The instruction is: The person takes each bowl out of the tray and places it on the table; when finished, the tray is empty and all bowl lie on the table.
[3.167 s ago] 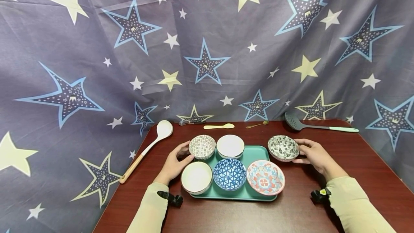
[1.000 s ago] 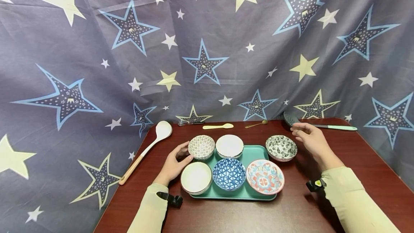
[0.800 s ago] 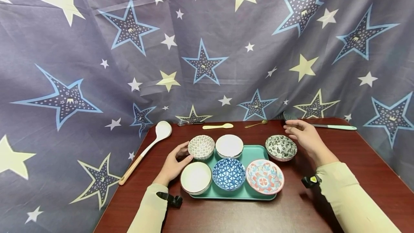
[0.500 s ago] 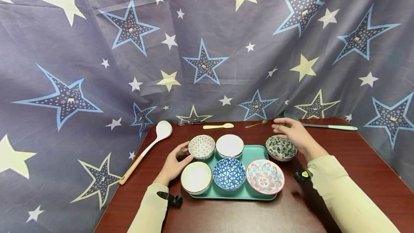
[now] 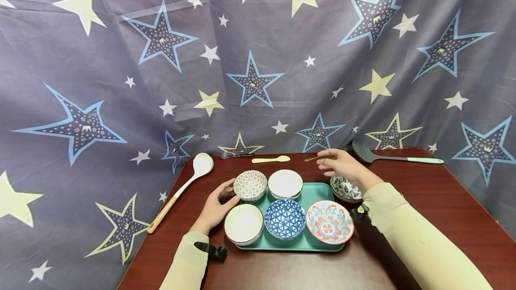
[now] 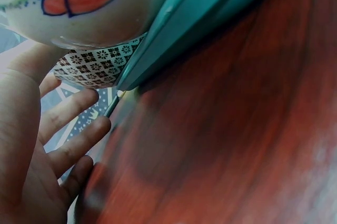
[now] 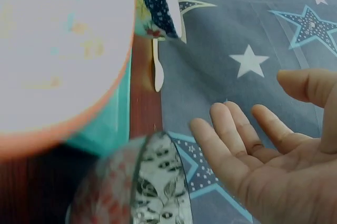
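My left hand (image 5: 215,207) is at the left side of a small bowl with a brown-and-white pattern (image 5: 250,185). In the left wrist view its fingers (image 6: 79,142) are spread and loosely bent beside that bowl. My right hand (image 5: 342,166) hovers with nothing in it, fingers extended leftward, partly covering a bowl with a black-and-white leaf print (image 5: 346,188). That bowl stands at the right edge of the teal tray (image 5: 316,194). Also on the tray are a white bowl (image 5: 285,184), a cream bowl (image 5: 243,223), a blue triangle-patterned bowl (image 5: 284,219) and a red-and-blue floral bowl (image 5: 329,222).
A white ladle (image 5: 202,164) with a wooden handle lies along the left table edge. Along the back lie a small clear spoon (image 5: 235,156), a yellow spoon (image 5: 271,159), a thin golden spoon (image 5: 311,159) partly behind my right hand, and a dark slotted skimmer (image 5: 361,151). A starry curtain hangs behind.
My right hand has let go of the leaf-print bowl, risen from its right rim and swept left above it, past the skimmer. The left hand and the bowls have stayed in place.
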